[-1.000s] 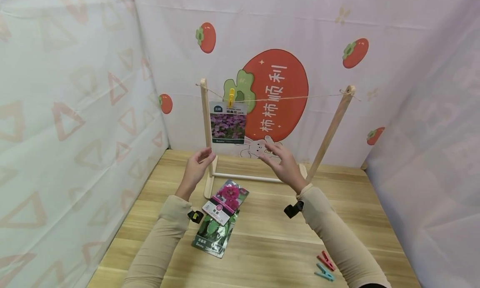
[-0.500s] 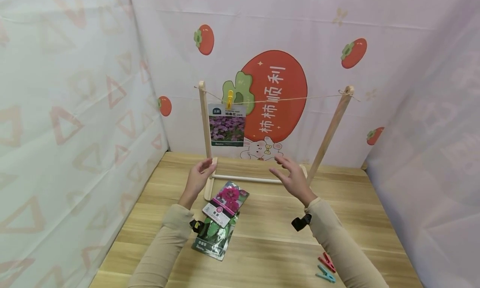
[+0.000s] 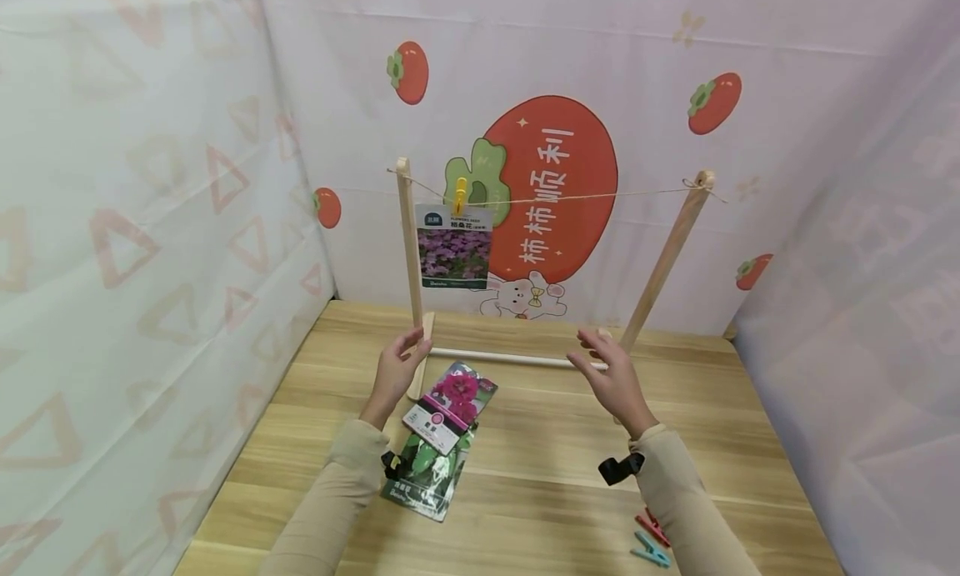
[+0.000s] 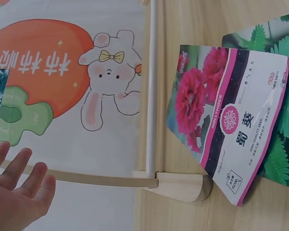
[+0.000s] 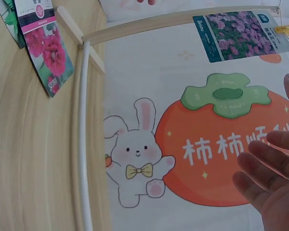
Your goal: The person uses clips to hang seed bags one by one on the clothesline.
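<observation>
In the head view my left hand (image 3: 397,371) hovers by the foot of the wooden rack's left post (image 3: 411,251), fingers relaxed and holding nothing. Toward the right post, my right hand (image 3: 613,381) is held in the air with its fingers loosely spread. A seed packet with purple flowers (image 3: 454,255) hangs from the string (image 3: 555,199), clipped by a yellow clothespin (image 3: 460,196). To the right of my left hand, a pink hollyhock seed packet (image 4: 231,120) lies partly over a green-leaf seed packet (image 3: 431,476) on the table.
A red clothespin (image 3: 652,528) and a light blue clothespin (image 3: 649,549) lie at the table's front right, close to my right sleeve. A white rod (image 3: 517,358) joins the rack's feet low down. Printed fabric walls (image 3: 615,42) enclose the wooden table (image 3: 525,493).
Both hands have come down from beside the hanging packet toward the table, and the right one has also moved rightward. The packet stays clipped on the string.
</observation>
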The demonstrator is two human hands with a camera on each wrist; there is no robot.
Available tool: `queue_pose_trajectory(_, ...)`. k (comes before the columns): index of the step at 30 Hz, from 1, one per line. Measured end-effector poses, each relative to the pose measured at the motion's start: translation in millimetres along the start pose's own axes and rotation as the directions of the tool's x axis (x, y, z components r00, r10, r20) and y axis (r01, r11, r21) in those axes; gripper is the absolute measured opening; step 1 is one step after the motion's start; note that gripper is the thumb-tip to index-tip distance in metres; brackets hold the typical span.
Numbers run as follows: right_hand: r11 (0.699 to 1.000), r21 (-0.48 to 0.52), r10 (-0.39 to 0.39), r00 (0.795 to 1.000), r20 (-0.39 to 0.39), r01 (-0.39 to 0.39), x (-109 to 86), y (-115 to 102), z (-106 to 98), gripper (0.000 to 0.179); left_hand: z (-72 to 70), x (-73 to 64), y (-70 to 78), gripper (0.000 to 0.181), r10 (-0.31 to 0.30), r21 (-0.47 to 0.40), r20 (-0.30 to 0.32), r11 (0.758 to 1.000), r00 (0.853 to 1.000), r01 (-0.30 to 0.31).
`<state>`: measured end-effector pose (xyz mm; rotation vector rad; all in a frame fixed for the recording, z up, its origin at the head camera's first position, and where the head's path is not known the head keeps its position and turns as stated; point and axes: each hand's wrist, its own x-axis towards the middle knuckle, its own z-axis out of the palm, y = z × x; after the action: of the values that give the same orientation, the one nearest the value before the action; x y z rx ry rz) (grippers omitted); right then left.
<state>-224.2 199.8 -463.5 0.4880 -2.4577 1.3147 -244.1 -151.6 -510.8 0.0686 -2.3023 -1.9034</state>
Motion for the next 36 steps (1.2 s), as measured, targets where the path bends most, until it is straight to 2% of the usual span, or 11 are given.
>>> queue_pose_trajectory(13,0.997,-0.053,0.051,0.998,-0.047,-0.053,-34.7,23,-5,0.041,1.6,-5.6,-19.6,0.055,-0.055,0.112,0.066,0.993,0.996,0.047)
queue_pose_trajectory(23,0.977,-0.113,0.179,0.983,-0.039,-0.183,-73.7,43,-12,0.043,-0.1,-13.3,-42.2,0.059,-0.089,0.147,0.06,0.986,0.994,0.08)
queue_pose_trajectory(31,0.955,-0.161,0.246,0.968,-0.045,-0.251,-101.7,55,-19,0.043,4.0,-21.7,-49.8,0.062,-0.144,0.261,0.045,0.957,0.989,0.127)
queue_pose_trajectory(36,0.938,-0.179,0.295,0.955,-0.037,-0.297,-118.8,63,-22,0.044,8.4,-27.7,-56.7,0.062,-0.177,0.301,0.051,0.941,0.983,0.154)
